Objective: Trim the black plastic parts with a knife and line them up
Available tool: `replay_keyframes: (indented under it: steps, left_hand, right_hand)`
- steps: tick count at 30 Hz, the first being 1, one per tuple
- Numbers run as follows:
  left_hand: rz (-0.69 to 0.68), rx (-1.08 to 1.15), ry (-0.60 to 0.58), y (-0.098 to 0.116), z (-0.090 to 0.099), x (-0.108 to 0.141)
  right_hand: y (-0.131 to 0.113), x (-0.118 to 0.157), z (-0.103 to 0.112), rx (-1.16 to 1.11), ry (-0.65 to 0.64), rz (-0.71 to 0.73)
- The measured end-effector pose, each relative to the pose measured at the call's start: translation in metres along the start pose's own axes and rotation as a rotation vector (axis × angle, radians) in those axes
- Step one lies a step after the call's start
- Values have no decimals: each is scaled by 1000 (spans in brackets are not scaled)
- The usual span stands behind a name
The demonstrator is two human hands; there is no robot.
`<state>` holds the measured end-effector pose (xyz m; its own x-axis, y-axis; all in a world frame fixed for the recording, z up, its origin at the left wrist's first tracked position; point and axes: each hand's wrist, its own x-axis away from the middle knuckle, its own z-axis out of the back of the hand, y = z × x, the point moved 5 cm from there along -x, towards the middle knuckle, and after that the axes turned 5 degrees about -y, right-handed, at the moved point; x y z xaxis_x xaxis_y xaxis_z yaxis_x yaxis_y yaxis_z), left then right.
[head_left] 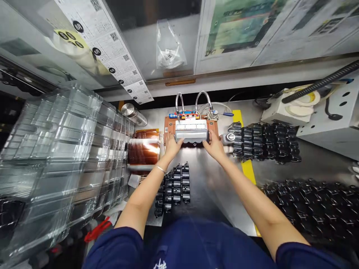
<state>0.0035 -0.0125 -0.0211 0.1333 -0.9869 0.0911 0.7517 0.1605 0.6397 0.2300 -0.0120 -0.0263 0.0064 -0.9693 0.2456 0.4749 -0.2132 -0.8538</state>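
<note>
My left hand [172, 145] grips the left end of a grey and white rectangular block [192, 135], thumb along its near edge. On the opposite end my right hand [214, 146] holds the same block, thumb also at the near edge. A black scalloped part shows along the block's lower edge. Block and hands are at a brown fixture [169, 123], which has two curved metal hoses [205, 95] and blue fittings behind it. The farther fingertips of both hands are partly hidden by the block and fixture.
Ribbed black parts [176, 186] lie in rows near my left forearm; more black parts [263, 142] are at the right. Clear plastic trays [64, 149] are stacked at the left, beside amber film [144, 151] and a metal-capped flask [134, 114]. Yellow tape [248, 170] marks the metal table.
</note>
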Motion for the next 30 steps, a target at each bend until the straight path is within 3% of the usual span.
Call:
replay_keyframes:
  steps: [5, 8, 13, 16, 21, 26, 28, 30]
  left_hand:
    - [-237, 67, 79, 9, 23, 91]
    - [-386, 87, 106, 17, 35, 134]
    - [-729, 79, 240, 46, 56, 174]
    - [-894, 42, 346, 63, 72, 186]
    - [-984, -34, 342, 78, 87, 196]
    - [-934, -96, 353, 76, 89, 209]
    - [-885, -131, 374, 70, 105, 215]
    - [-793, -202, 427, 61, 142, 221]
  right_hand:
    - [-4, 68, 14, -66, -64, 131]
    - [-10, 95, 25, -102, -38, 193]
    - [-17, 117, 28, -106, 107, 190]
    - [-23, 123, 23, -52, 99, 186]
    - [-45, 149, -4, 120, -190, 203]
    - [-89, 207, -40, -2, -676, 370]
    - [-100, 220, -44, -172, -878, 388]
    - [-101, 217, -40, -274, -937, 351]
